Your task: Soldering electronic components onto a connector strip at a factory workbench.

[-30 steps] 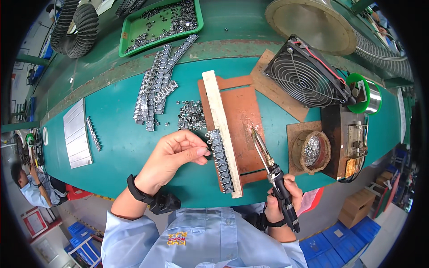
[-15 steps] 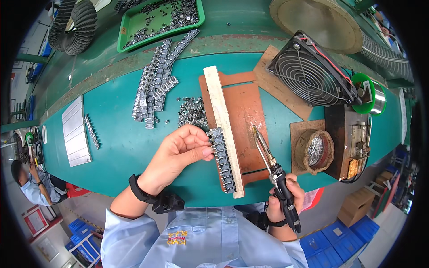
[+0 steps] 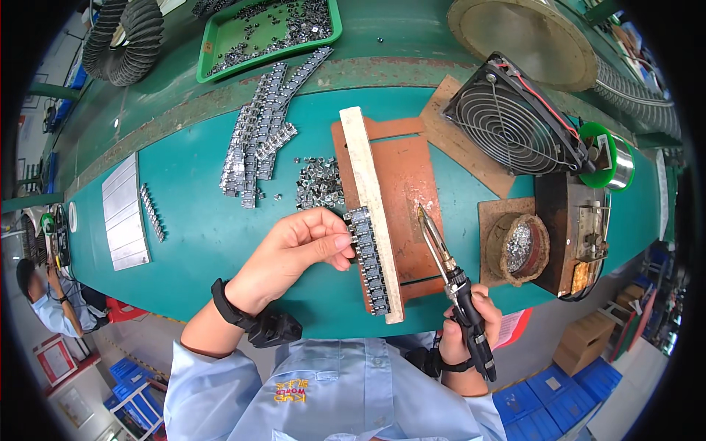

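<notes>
A strip of small dark circuit boards [image 3: 370,264] lies along the left side of a pale wooden bar [image 3: 375,195], on a reddish-brown board [image 3: 397,169]. My left hand [image 3: 298,253] is at the strip's upper left edge, thumb and fingers pinched together. Whatever is between those fingertips is too small or hidden to name. In my right hand [image 3: 482,323] is a black-handled soldering iron [image 3: 462,298] with a thin metal tube beside its shaft. Its tip points up and left over the brown board, apart from the strip. Just beyond my left hand is a pile of small metal parts [image 3: 318,184].
More board strips [image 3: 257,140] lie at the far left, below a green tray [image 3: 334,33] of small parts. To the right stand a fan [image 3: 507,121], a solder spool [image 3: 621,163], a round pot [image 3: 540,250] and a dark metal box [image 3: 555,220]. Flat metal bars [image 3: 125,213] lie left.
My left thumb and fingertips have shifted slightly up along the strip's edge. The soldering iron stays almost where it was, and the whole view has moved a little.
</notes>
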